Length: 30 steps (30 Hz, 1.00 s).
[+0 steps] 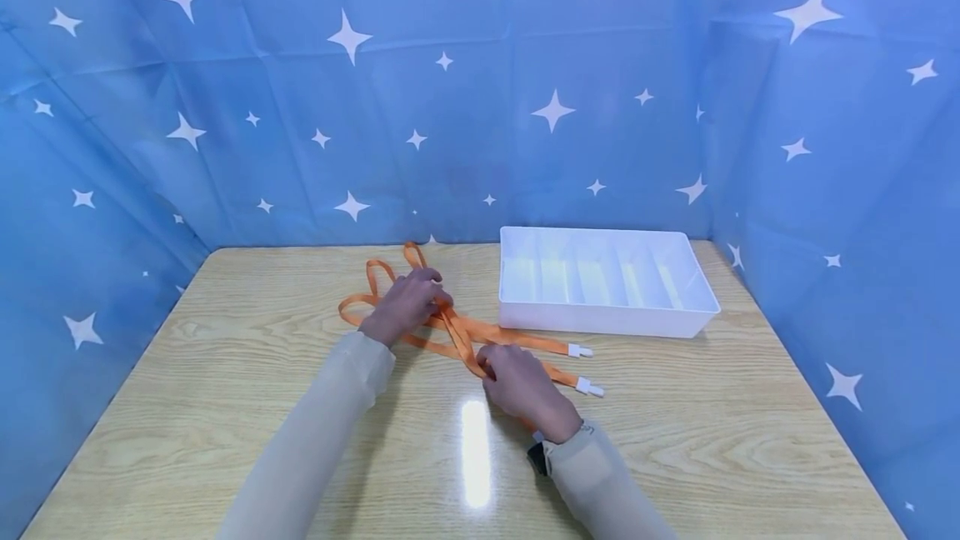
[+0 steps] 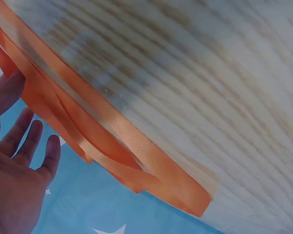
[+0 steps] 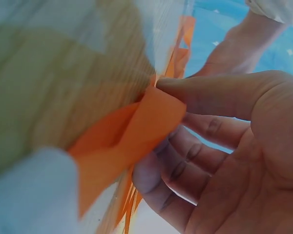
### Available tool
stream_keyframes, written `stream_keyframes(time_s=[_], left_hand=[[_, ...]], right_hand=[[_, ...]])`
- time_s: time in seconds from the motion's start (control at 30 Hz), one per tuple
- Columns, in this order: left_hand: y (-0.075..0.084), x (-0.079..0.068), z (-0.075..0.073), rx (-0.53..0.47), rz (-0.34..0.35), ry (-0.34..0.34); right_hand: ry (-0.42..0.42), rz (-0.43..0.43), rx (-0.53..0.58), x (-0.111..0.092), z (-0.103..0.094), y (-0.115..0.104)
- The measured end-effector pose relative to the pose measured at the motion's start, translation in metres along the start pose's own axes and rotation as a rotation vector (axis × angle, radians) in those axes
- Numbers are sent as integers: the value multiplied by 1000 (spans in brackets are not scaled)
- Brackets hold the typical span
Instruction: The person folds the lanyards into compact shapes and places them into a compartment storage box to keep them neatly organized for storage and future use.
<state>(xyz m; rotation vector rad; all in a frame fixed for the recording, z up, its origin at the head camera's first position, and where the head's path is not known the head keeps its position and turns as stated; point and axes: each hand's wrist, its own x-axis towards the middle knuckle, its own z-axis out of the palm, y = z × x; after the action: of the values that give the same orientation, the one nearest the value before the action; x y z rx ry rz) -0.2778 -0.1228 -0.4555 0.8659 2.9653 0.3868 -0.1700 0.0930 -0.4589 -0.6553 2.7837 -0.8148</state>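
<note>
Several flat orange lanyards (image 1: 480,329) lie bunched on the table, their loops toward the back left. Two white clips (image 1: 580,351) end the straps on the right. Over the looped part is my left hand (image 1: 408,304); in the left wrist view its thumb (image 2: 10,92) is on the orange strap (image 2: 102,122), and the other visible fingers are spread loosely below it. My right hand (image 1: 521,382) pinches a folded orange strap (image 3: 136,131) between thumb and fingers, nearer the front. Part of a strap runs hidden under the right hand and wrist.
A white tray (image 1: 607,320) with several compartments stands at the back right, just behind the straps. Blue star-patterned cloth (image 1: 450,107) hangs behind and at both sides of the wooden table (image 1: 225,407). A dark band (image 1: 537,458) is on the right wrist.
</note>
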Motion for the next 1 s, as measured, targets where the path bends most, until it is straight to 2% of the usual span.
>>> stream_keyframes(time_s=[0.23, 0.43, 0.57, 0.77, 1.0], left_hand=[[-2, -1, -1, 2, 1, 35], [-4, 1, -4, -61, 87, 147], [-4, 3, -7, -77, 131, 215], [0, 7, -12, -95, 184, 276], [8, 9, -18, -106, 184, 322]], right_hand=[[-12, 6, 37, 1, -4, 0], [-32, 40, 83, 1, -8, 2], [-65, 48, 170, 0, -11, 5], [-133, -42, 351, 2, -17, 13], [-197, -139, 554, 5, -21, 20]])
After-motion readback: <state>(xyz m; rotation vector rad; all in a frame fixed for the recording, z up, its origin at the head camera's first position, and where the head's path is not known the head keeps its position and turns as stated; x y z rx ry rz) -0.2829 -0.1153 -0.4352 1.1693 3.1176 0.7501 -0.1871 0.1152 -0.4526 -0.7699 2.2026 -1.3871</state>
